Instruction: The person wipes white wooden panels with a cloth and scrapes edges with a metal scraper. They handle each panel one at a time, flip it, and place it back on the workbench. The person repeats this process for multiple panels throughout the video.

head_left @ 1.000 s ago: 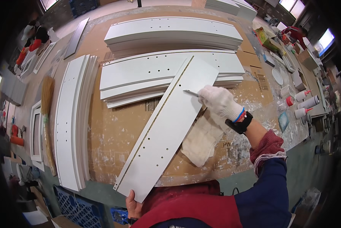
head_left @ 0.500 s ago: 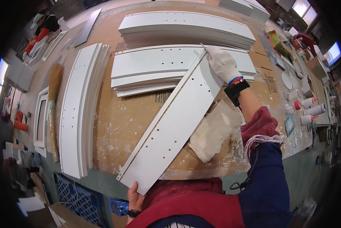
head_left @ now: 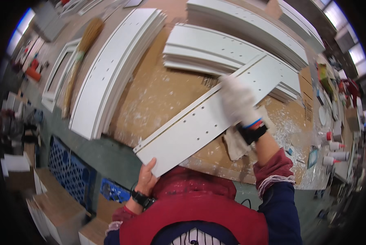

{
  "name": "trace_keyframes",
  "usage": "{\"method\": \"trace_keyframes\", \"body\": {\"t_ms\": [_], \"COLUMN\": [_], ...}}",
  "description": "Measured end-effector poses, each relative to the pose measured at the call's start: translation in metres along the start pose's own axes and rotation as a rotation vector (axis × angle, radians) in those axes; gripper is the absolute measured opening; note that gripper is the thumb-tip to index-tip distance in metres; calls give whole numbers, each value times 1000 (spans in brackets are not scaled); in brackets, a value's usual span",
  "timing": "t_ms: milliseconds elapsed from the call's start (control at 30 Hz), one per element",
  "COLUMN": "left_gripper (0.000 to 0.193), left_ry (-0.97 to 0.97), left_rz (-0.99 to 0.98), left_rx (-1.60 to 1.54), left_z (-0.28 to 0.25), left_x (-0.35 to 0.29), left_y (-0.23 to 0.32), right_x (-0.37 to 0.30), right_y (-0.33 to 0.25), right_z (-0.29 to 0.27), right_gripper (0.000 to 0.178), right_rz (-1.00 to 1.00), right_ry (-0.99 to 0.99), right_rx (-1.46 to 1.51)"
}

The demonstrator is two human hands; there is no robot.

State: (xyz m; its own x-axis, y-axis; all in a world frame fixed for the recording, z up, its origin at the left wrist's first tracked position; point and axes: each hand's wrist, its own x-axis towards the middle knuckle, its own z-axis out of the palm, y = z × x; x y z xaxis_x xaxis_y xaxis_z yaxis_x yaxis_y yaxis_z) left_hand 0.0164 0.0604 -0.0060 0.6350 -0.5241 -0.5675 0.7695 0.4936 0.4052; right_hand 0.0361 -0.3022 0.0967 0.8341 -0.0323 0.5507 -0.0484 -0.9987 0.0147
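Hands point(head_left: 236, 100) have drawn closer together along the white panel point(head_left: 174, 143)

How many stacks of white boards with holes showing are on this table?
3: the left stack, the middle stack, partly covered by the held board, and the back stack beyond it. Others may be hidden or out of view.

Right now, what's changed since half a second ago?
Your right hand has moved from the far end of the grooved white board toward its middle; blur hides whether it holds the thin tool. The view has turned. Your left hand still grips the near end, and the straw broom lies as before.
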Motion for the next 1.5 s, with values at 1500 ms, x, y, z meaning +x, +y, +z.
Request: {"method": "trace_keyframes", "body": {"t_ms": [1500], "left_gripper": [50], "left_ry": [-329], "left_rz": [67], "left_rx": [-109], "left_z": [16], "left_x": [8], "left_y": [-13], "right_x": [-9], "right_y": [-48], "right_z": [-33], "right_gripper": [23], "right_rz": [614], "right_ry": [-336], "right_rx": [64]}}
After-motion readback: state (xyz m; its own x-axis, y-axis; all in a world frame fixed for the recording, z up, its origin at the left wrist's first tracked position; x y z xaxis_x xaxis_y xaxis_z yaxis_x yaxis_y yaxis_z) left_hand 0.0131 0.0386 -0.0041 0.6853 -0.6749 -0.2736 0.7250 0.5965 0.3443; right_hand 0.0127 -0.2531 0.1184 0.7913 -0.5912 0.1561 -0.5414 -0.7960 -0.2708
